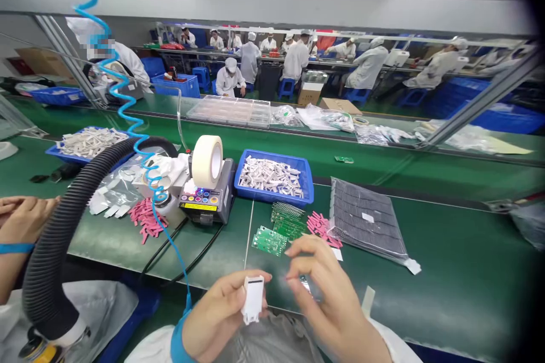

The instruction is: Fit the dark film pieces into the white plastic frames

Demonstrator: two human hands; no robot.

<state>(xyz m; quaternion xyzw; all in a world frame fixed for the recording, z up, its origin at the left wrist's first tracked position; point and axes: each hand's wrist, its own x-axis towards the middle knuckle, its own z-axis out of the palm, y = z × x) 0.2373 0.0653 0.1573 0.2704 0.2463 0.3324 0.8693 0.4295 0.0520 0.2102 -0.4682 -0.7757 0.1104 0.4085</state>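
My left hand (219,312) grips a small white plastic housing (254,299), held upright with a dark slot near its top. A blue wrist strap with a coiled cord circles that wrist. To the right, my right hand (326,300) is raised over the bench edge, fingers curved and apart, with nothing visible in them. A small shiny piece (305,283) shows partly behind it; its kind is unclear. Just beyond my hands lie green circuit boards (270,240) and a pile of pink strips (320,228).
A blue bin (309,181) of white plastic parts stands behind the boards. Left of it is a tape dispenser (206,204) with a large roll. A black hose (68,210) arches near a co-worker's hands (25,218). A wrapped black tray stack (370,218) lies right.
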